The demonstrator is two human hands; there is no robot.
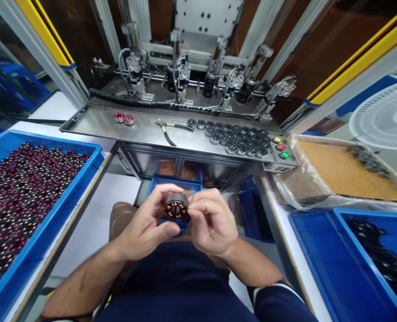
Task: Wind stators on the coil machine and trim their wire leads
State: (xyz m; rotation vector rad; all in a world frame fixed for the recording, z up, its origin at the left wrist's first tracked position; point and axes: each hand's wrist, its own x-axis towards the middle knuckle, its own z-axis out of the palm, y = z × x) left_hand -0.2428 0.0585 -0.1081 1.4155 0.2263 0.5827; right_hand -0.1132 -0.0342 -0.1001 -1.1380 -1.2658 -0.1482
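A round motor stator [176,206] with copper windings and a dark rim is held up over my lap. My left hand [148,223] grips it from the left, fingers behind and thumb below at the front. At its right edge, the thumb and forefinger of my right hand [213,221] are pinched together; anything thin between them is too small to make out. Beyond my hands, cutting pliers [167,134] with black and green handles lie on the steel bench top [141,136]. Two red-wound stators [124,118] stand left of the pliers, and several dark rings [238,136] are grouped to the right.
A blue bin [99,154] full of wound stators is at left. Clamps and cylinders of a machine [181,74] line the back. At right are a button box [281,154], a lined carton [349,174], a blue bin [339,219] with dark parts and a fan [382,114].
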